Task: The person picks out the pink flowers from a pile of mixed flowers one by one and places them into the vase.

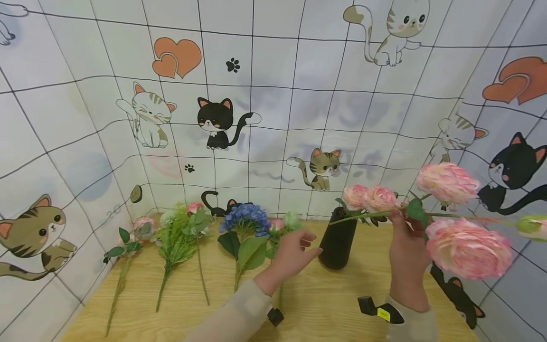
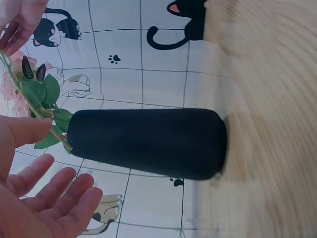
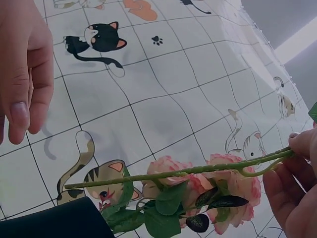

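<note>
A black vase (image 1: pixel 339 242) stands upright on the wooden table. Pink flowers (image 1: pixel 369 198) with green leaves rise at its mouth. My right hand (image 1: pixel 409 254) pinches the green stem (image 3: pixel 188 171) of an artificial pink flower spray (image 1: pixel 468 248). That stem lies nearly level, its bare end pointing left above the vase mouth in the right wrist view. The large blooms hang to the right of the hand. Just left of the vase, my left hand (image 1: pixel 292 256) holds nothing, its fingers loosely bent and apart in the left wrist view.
Several artificial stems lie along the left of the table (image 1: pixel 141 313): a pink-flowered stem (image 1: pixel 124 259), green foliage (image 1: pixel 175 247), a pale flower stem (image 1: pixel 201 249) and a blue hydrangea (image 1: pixel 245 221). A cat-printed cloth (image 1: pixel 273 118) hangs behind and at both sides.
</note>
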A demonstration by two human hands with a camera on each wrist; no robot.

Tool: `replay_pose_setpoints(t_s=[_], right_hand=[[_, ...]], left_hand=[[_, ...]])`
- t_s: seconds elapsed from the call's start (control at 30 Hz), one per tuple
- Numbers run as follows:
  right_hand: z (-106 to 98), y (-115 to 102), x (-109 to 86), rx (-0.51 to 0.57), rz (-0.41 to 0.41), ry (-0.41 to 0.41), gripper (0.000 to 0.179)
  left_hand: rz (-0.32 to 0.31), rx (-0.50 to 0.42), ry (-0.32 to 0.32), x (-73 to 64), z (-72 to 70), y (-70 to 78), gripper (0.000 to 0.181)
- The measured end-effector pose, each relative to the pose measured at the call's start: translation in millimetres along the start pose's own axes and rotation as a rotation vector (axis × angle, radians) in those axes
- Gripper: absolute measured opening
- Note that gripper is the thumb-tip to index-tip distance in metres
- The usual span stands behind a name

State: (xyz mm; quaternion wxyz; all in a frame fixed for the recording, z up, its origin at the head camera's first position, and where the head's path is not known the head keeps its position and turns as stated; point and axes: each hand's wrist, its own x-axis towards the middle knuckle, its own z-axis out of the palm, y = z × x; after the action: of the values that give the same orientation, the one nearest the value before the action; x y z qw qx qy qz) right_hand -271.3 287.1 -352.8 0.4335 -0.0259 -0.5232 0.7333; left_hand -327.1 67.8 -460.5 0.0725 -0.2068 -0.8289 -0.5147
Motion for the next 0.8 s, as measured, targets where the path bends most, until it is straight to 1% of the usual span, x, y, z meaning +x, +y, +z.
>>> replay_pose_setpoints(t_s=[0.1, 0.13, 0.2, 0.27, 0.33, 0.4, 0.53, 0.63, 0.7, 0.8], right_hand=[[-5, -1, 3.2, -0.104, 0.026, 0.015, 0.018], [-7, -1, 4.2, -0.118, 0.039, 0.018, 0.019], [-10, -1, 6.5, -0.119, 0.053, 0.026, 0.019], [-10, -1, 9.6, -0.058, 0.034, 0.036, 0.018], [-10, 0, 12.0, -0.009, -0.004, 0.049, 0.016], [-9, 0, 15.0, 0.049, -0.074, 0.05, 0.014], [-10, 2, 19.7, 0.142, -0.211, 0.046, 0.017], [-11, 3, 22.9, 0.188, -0.292, 0.051, 0.017], [-13, 3, 24.1, 0.202, -0.332, 0.053, 0.016], [-14, 0, 24.3, 0.217, -0.353, 0.052, 0.016]], left_hand=[[-0.017, 0.007, 0.031, 5.7, 5.6, 4.9, 0.035], [-0.028, 0.021, 0.045, 7.5, 7.4, 6.5, 0.037], [-0.046, 0.061, 0.08, 10.6, 10.6, 9.8, 0.042], [-0.059, 0.095, 0.113, 13.7, 14.2, 12.2, 0.045], [-0.066, 0.106, 0.132, 16.8, 18.1, 13.5, 0.047], [-0.072, 0.101, 0.139, 19.8, 22.7, 13.2, 0.049], [-0.075, 0.075, 0.128, 24.3, 32.2, 10.3, 0.054], [-0.051, 0.073, 0.114, 27.0, 37.4, 9.2, 0.057], [-0.039, 0.078, 0.102, 28.5, 40.2, 9.3, 0.059], [-0.04, 0.093, 0.087, 30.6, 44.4, 9.0, 0.061]])
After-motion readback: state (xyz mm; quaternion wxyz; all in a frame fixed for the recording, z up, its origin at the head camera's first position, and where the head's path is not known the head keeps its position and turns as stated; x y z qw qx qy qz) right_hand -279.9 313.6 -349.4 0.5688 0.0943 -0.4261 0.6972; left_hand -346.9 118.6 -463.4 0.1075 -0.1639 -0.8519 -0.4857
